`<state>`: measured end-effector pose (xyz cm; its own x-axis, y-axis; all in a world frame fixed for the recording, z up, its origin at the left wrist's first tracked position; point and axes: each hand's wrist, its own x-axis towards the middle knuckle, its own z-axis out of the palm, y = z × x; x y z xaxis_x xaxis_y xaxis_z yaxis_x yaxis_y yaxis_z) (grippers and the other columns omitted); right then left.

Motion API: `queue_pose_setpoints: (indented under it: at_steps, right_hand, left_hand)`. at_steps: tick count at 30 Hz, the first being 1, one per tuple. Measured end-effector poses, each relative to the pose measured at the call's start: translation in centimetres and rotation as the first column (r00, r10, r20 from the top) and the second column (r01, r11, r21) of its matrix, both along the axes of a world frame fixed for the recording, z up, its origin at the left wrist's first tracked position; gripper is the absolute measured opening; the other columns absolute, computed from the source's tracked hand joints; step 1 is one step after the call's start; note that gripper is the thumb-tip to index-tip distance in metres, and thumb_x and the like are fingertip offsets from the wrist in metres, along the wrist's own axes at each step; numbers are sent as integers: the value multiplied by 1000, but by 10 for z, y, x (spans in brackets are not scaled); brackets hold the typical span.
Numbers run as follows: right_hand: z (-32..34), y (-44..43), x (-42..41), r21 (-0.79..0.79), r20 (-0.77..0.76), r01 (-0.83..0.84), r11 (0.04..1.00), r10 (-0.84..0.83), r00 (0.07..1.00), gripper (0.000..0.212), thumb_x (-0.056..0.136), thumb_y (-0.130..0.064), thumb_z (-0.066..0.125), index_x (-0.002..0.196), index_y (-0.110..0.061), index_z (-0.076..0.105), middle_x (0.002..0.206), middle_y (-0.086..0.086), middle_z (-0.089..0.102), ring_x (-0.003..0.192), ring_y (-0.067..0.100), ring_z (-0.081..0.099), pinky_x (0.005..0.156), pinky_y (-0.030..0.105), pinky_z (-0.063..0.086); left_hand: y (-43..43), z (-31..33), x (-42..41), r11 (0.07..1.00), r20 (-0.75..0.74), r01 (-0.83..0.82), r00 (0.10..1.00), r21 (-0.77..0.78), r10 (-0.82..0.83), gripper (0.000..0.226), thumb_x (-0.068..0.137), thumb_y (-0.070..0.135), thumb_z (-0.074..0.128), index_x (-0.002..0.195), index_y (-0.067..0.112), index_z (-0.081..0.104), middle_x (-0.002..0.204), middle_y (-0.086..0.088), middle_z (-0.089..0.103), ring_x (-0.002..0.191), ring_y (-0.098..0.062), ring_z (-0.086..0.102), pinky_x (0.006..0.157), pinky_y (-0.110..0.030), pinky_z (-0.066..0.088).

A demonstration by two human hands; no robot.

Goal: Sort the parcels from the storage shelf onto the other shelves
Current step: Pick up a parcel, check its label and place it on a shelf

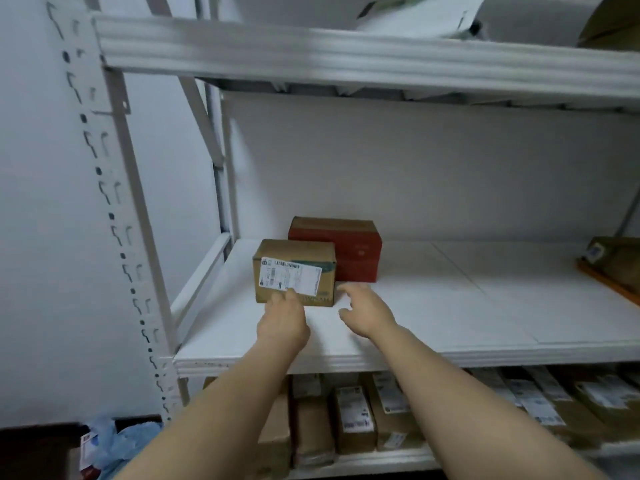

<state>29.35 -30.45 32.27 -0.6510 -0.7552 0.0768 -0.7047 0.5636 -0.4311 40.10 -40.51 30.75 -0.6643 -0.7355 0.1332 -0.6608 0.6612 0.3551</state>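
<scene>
1. Left forearm (221, 403): bare, reaching forward from the bottom edge of view, wrist straight.
2. Left hand (284, 323): back of hand toward the camera, fingers pointing forward. Fingertips (281, 297) touch the lower front face of the brown parcel (294, 254). No curl around it is visible.
3. Right forearm (460, 393): bare, reaching forward and angled inward toward the left hand.
4. Right hand (367, 315): palm turned left and down, fingers relaxed and spread, thumb held apart below them. It holds nothing. The foremost fingertip is just beside the parcel's lower right corner; contact cannot be confirmed.
</scene>
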Motion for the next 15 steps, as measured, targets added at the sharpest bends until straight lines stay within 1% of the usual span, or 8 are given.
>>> queue_pose_setpoints:
  at_steps: [3, 5, 7, 9, 11, 13, 15]
  right_hand:
    - [8, -29, -17, -59, 54, 40, 997, -36, 998, 58, 93, -15, 53, 146, -23, 31, 136, 12, 37, 114, 29, 53, 92, 33, 44]
    - [8, -45, -27, -87, 112, 75, 993, -65, 992, 68, 91, -18, 57, 150, -27, 22, 136, 13, 36, 112, 31, 54, 92, 34, 45]
    - [6, -61, -39, -121, 180, 116, 986, -93, 979, 78, 89, -21, 62, 151, -30, 16, 136, 13, 35, 111, 30, 56, 94, 34, 45]
    - [4, -74, -49, -131, 221, 147, 980, -116, 968, 86, 87, -21, 66, 152, -32, 11, 137, 12, 32, 111, 28, 56, 96, 33, 44]
    - [2, -86, -57, -122, 226, 155, 980, -124, 966, 91, 85, -24, 69, 153, -33, 9, 140, 13, 29, 116, 28, 52, 97, 32, 43]
    - [-2, -98, -65, -130, 231, 161, 978, -128, 964, 93, 82, -28, 72, 152, -34, 11, 146, 12, 25, 124, 29, 47, 101, 33, 41]
    - [-7, -106, -73, -140, 239, 158, 977, -121, 963, 96, 80, -26, 75, 153, -32, 13, 149, 10, 25, 130, 28, 42, 105, 34, 39]
  left_hand:
    - [-42, 10, -11, 978, -155, -114, 978, 172, 141, 42, 89, 8, 50, 128, 4, 36, 127, -17, 40, 117, -32, 44, 90, -39, 45]
    - [-68, 15, -20, 949, -218, -165, 949, 269, 227, 46, 88, 10, 55, 128, 1, 35, 128, -20, 39, 118, -35, 43, 89, -38, 44]
    - [-93, 16, -30, 919, -236, -185, 931, 349, 277, 52, 87, 11, 58, 131, 0, 33, 132, -22, 37, 121, -38, 42, 98, -41, 41]
    - [-110, 16, -39, 889, -233, -197, 921, 413, 312, 51, 89, 8, 55, 133, -1, 31, 136, -23, 35, 124, -38, 42, 102, -41, 37]
    - [-123, 12, -46, 866, -214, -202, 920, 458, 328, 48, 90, 5, 51, 133, -2, 31, 137, -22, 37, 124, -38, 44, 101, -40, 39]
    - [-135, 6, -53, 842, -216, -193, 916, 504, 339, 43, 90, 4, 48, 130, -4, 34, 133, -22, 46, 120, -36, 49, 96, -38, 44]
    - [-143, 2, -56, 833, -216, -156, 926, 531, 311, 37, 89, 3, 46, 125, -4, 43, 125, -19, 56, 113, -34, 56, 90, -35, 49]
